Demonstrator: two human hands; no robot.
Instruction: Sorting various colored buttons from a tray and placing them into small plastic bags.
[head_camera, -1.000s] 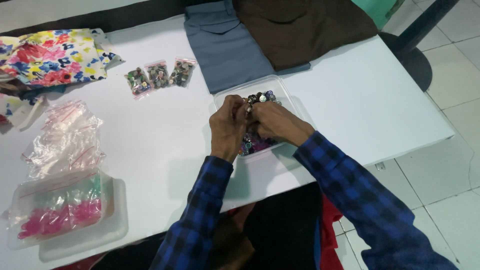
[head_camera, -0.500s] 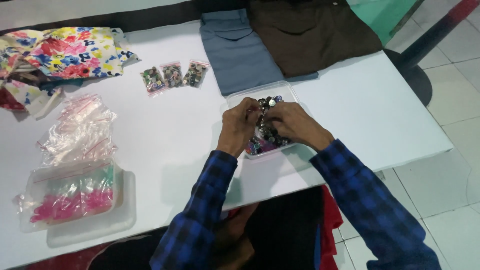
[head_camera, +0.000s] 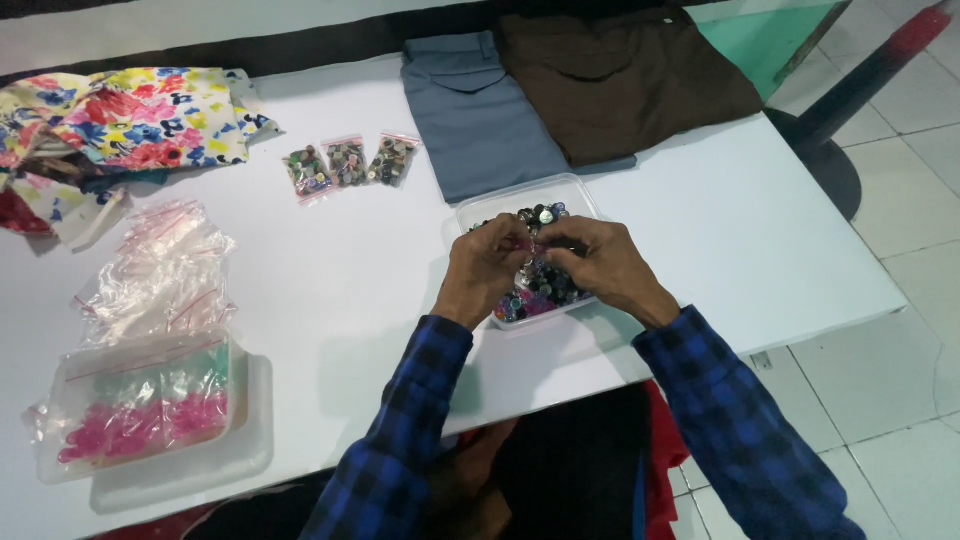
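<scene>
Our left hand (head_camera: 487, 268) and right hand (head_camera: 598, 262) still meet over the clear button tray (head_camera: 480, 212) on the white table (head_camera: 700, 240), as they did a second ago; only our view has shifted, so the tray now sits nearer the middle of the picture. Both hands are narrowed, fingertips pinched together above the buttons (head_camera: 540, 290). They seem to hold something small between them, but we cannot tell what it is, since the fingers hide it.

Behind the tray lie folded grey trousers (head_camera: 470, 120) and, beside them, a brown garment (head_camera: 620, 80), its far edge cut off. To the left of the tray sit three small bags of buttons (head_camera: 348, 163), then floral cloth (head_camera: 130, 120), partly out of frame. Nearer us on that side lies a heap of empty clear bags (head_camera: 160, 270) and a lidded box of pink pieces (head_camera: 140, 405); their kind is too blurred to make out.
</scene>
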